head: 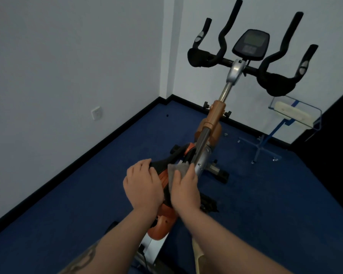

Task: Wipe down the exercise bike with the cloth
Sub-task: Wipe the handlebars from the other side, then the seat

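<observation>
1. As only the head view is supplied, all points below are taken from it. The exercise bike (210, 125) stands on the blue carpet (67, 214) in the corner of a white-walled room, its handlebars (273, 62) and console (250, 45) at the far end and its seat (166, 162) at the near end, directly below the camera.

2. The left hand (142, 185) lies over the left side of the seat, fingers curled onto the black nose. Its grip is closed loosely on the seat, bracing it.

3. The right hand (185, 189) presses the grey cloth (175, 170) against the right side of the seat, just beside the silver frame tube (203, 155). Its grip holds the cloth, pinned between palm and seat; the fingertips are hidden under the fabric.

4. Step in hand, as judged: wiping the seat and the adjoining upper frame. The handlebars, the console, the orange post (216, 113) and the lower housing remain apart from the cloth, so the task appears to be at an early or middle stage.

5. Next move, as judged: carry the cloth along the frame tube toward the far end, keeping the fabric flat under the palm. The left hand should steady the bike while the right hand follows the tube's curve.

6. Far right of the bike, a clear stand (294, 113) sits well apart and is not involved.
</observation>
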Demonstrator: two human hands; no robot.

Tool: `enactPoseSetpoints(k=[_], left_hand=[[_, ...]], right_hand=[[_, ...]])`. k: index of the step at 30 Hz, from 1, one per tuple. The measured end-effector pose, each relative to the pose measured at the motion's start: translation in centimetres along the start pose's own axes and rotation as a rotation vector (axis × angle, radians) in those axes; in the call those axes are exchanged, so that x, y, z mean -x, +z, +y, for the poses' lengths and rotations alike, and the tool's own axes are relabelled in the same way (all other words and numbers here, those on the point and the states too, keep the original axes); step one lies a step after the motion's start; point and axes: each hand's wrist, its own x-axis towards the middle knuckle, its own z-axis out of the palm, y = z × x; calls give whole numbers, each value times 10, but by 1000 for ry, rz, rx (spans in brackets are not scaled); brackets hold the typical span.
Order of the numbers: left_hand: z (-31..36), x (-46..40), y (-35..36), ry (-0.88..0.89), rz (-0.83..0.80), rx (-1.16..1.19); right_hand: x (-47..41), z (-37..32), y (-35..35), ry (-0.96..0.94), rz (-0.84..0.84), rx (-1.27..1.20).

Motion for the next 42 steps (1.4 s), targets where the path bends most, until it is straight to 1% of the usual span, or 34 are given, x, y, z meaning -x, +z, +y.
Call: enactPoseSetpoints(k=[2, 3, 4, 5, 8, 10, 14, 17, 19, 21, 22, 23, 25, 26, 28, 30, 31, 33, 34, 36, 37, 39, 40, 42], left_hand=[[0, -2, 1, -1, 2, -3], [-1, -2, 2, 5, 2, -6], [-2, -2, 2, 11, 2, -10], [-3, -2, 2, 18, 5, -10], [-3, -5, 3, 20, 27, 21], [-2, -4, 4, 16, 42, 27], [-4, -3, 4, 32, 58, 23], [-3, -2, 3, 16, 66, 21], [-2, -2, 3, 6, 70, 25], [-1, -2, 3, 1, 69, 34], [-1, -1, 2, -7, 74, 53], [0, 0, 2, -24, 86, 77], [2, 1, 2, -62, 114, 102], [2, 2, 2, -85, 124, 101], [2, 7, 4, -159, 150, 122], [4, 12, 6, -265, 175, 173], [4, 15, 6, -314, 185, 186], [6, 17, 8, -381, 201, 158], [8, 17, 9, -412, 210, 131], [14, 18, 11, -488, 231, 116], [19, 21, 14, -528, 241, 141], [29, 28, 23, -571, 271, 194], [35, 32, 28, -581, 293, 199], [43, 38, 36, -599, 362, 196]], right_hand=[[-29, -14, -6, 136, -55, -38], [-35, -16, -8, 182, -70, -53], [-34, -17, -8, 186, -77, -48], [-25, -14, -6, 138, -79, -16], [12, 1, 0, -134, -36, 73], [12, 9, 3, -254, -30, 129], [-47, -6, 0, -421, -32, 339], [-96, -19, -10, -479, -13, 403], [-106, -26, -10, -558, -17, 511], [-97, -29, -2, -803, -90, 584], [-92, -25, 1, -935, -156, 550], [-90, -24, 0, -983, -260, 484], [-105, -26, -16, -964, -438, 419], [-118, -27, -23, -981, -478, 439], [-142, -28, -34, -1034, -465, 567], [-147, -30, -36, -1011, -410, 643], [-141, -32, -32, -1013, -385, 666], [-118, -30, -16, -1101, -358, 684], [-107, -28, -10, -1141, -366, 623], [-97, -28, -8, -1188, -458, 498], [-101, -29, -10, -1207, -523, 476], [-121, -31, -15, -1251, -660, 507], [-133, -33, -19, -1254, -703, 552], [-149, -36, -20, -1186, -673, 634]])
